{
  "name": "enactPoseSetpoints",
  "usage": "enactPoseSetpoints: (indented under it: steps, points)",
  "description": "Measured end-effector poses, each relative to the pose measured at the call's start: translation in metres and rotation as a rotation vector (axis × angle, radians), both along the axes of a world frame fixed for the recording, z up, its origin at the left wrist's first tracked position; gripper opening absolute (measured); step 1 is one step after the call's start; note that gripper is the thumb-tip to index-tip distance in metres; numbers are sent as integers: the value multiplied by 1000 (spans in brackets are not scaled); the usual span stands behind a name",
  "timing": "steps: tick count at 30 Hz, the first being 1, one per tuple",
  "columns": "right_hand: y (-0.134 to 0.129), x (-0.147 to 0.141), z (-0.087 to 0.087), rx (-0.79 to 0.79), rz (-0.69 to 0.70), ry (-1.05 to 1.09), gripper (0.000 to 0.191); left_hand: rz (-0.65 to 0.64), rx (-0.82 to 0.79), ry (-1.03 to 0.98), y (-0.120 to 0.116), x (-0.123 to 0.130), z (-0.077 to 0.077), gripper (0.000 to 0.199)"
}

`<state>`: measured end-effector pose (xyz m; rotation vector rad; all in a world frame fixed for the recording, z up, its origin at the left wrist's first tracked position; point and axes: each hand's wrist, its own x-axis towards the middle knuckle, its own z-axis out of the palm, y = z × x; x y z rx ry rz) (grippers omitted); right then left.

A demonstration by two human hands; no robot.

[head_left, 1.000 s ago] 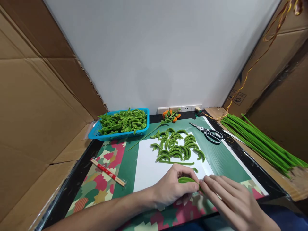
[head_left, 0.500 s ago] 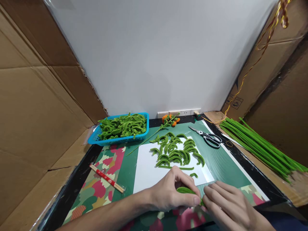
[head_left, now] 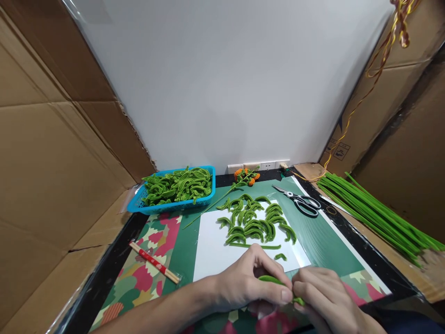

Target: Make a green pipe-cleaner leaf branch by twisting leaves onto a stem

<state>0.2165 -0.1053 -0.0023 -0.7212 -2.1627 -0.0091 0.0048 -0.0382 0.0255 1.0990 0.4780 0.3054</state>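
Observation:
Between my left thumb and fingers a bent green pipe cleaner (head_left: pixel 271 279) is pinched, its curved part showing above the thumb. My left hand (head_left: pixel 255 280) is closed on it. My right hand (head_left: pixel 328 297) has its fingers curled at the other end, where a short green tip pokes out below. The right fingertips are partly hidden. Just beyond the hands lies a white sheet (head_left: pixel 212 250) with several curved green pipe-cleaner pieces (head_left: pixel 253 229), one straight stem (head_left: pixel 255 246) and a small hooked piece (head_left: pixel 280 256).
A blue basket (head_left: pixel 170 207) heaped with bent green pieces stands at the back left. An orange-flowered stem (head_left: pixel 246 176) lies behind the sheet, scissors (head_left: pixel 302 202) to its right. Long green stems (head_left: pixel 375 213) lie far right; wrapped chopsticks (head_left: pixel 155 262) lie left.
My right fingers have shifted and turned slightly at the pipe cleaner, and more of its lower tip now shows. My left hand keeps its pinch. The view has tilted a little.

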Motion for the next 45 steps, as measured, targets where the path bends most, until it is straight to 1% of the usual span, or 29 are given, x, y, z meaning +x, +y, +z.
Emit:
enactPoseSetpoints:
  steps: [4, 6, 8, 11, 14, 16, 19, 22, 25, 27, 30, 31, 33, 36, 38, 41, 45]
  points:
    - [1, 4, 5, 51, -50, -83, 36, 44, -167, 56, -5, 3, -3, 31]
    - [2, 5, 4, 75, -74, -99, 37, 45, -253, 79, -8, 5, -5, 29]
    - [3, 3, 0, 89, -88, -85, 36, 35, -335, 72, -10, 7, -6, 29]
    - [3, -5, -10, 94, -118, 22, 40, 50, -453, 43, -14, 9, -9, 27]
    - [2, -12, -21, 82, -112, 132, 47, 63, -515, 33, -19, 9, -13, 26]
    - [2, -12, -26, 53, -67, 170, 48, 55, -510, 40, -21, 9, -17, 25]
    - [0, -8, -30, 38, -14, 152, 43, 55, -450, 80, -20, 8, -20, 24]
    - [-4, -5, -31, 59, -54, 137, 37, 84, -307, 96, -18, 7, -19, 26]
    - [-9, -5, -30, 50, -125, 272, 37, 96, -197, 74, -17, 7, -15, 31]
    - [-11, -5, -28, 32, -119, 281, 38, 81, -209, 76, -17, 8, -13, 31]
    - [-9, -5, -25, 32, -55, 144, 41, 71, -269, 111, -20, 10, -13, 31]
    - [-8, -4, -25, 47, -47, 127, 41, 74, -293, 124, -20, 10, -13, 30]
    - [-6, -5, -27, 78, -39, 131, 42, 77, -348, 151, -21, 12, -14, 28]
    - [-5, -5, -31, 63, -19, 152, 42, 68, -414, 188, -20, 14, -13, 25]
    - [-6, -5, -32, 45, -19, 169, 41, 61, -416, 198, -19, 14, -11, 24]
    - [-6, -5, -28, 21, -28, 155, 42, 42, -410, 188, -17, 13, -5, 22]
    - [-3, -7, -24, 16, -28, 125, 49, 3, -461, 202, -16, 13, 2, 17]
